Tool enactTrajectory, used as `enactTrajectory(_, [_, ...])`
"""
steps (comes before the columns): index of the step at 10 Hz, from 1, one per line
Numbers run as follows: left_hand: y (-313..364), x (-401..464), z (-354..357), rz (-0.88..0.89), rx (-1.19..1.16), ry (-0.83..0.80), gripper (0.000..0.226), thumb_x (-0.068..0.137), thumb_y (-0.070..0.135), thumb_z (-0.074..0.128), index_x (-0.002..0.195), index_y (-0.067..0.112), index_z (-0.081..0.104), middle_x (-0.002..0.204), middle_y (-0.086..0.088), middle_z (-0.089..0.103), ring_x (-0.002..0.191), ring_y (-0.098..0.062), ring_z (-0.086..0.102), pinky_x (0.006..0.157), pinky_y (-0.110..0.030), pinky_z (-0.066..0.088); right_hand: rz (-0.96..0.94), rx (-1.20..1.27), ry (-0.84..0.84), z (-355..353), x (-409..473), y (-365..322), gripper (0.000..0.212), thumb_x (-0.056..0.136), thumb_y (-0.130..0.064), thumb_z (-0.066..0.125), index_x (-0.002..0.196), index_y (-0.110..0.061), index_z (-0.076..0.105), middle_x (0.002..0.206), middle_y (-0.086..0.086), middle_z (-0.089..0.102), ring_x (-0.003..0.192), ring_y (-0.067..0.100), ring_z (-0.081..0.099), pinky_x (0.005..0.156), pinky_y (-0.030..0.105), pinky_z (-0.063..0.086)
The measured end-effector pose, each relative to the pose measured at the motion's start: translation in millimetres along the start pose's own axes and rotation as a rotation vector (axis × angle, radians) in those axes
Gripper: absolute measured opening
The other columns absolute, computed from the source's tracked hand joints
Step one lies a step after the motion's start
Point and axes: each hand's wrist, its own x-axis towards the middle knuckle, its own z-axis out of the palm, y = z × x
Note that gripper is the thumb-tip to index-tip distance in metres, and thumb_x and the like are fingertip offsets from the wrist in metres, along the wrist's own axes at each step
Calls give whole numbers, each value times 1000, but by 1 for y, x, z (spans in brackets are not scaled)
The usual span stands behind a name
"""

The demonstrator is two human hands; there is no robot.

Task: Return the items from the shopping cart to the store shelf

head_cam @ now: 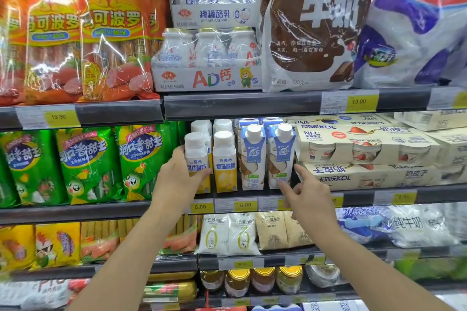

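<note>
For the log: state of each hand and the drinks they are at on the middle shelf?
Left hand: grips the white-capped yellow yogurt bottle.
White-capped yellow yogurt bottle: upright, front left of its row.
Right hand: forefinger out, holding nothing.
Blue-and-white coconut carton: upright on the shelf, at the right fingertips.

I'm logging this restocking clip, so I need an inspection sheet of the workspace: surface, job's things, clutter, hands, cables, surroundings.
Surface: middle shelf, dark edge with yellow price tags.
Job's things: yellow yogurt bottle with white cap, upright at the shelf front beside a matching bottle; no cart in view.
Clutter: nothing seen.
Hands: left hand grips the yogurt bottle; right hand holds nothing, fingers loosely spread by the blue-and-white cartons.
Cables: nothing seen.
Surroundings: green sausage packs left, yogurt cup boxes right, stocked shelves above and below.
</note>
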Motion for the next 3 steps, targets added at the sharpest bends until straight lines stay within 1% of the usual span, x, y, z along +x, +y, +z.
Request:
enactTrajectory(1, [-1, 1, 1, -5, 9, -24, 62, 85, 36, 72, 136, 19, 42, 115, 1, 65, 93, -14, 57, 82, -36, 50, -17, 0, -1, -1, -1, -2, 55, 91, -47, 63, 139, -25, 50, 63, -3, 69, 56, 12, 63, 63, 37, 59])
enactTrajectory(2, [0, -4, -5, -6, 6, -47, 73, 83, 38, 74, 143, 19, 35, 125, 1, 62, 104, -17, 58, 88, -36, 48, -4, 3, -3, -2, -2, -6, 52, 91, -45, 64, 137, -26, 50, 64, -3, 69, 57, 13, 64, 61, 36, 58])
enactTrajectory(3, [-10, -11, -14, 19, -9, -55, 82, 84, 44, 71, 149, 21, 26, 140, 4, 50, 118, -22, 56, 101, -41, 46, -6, 53, 27, -3, -4, -5, 51, 92, -47, 61, 137, -24, 50, 61, -2, 69, 60, 12, 66, 66, 41, 59])
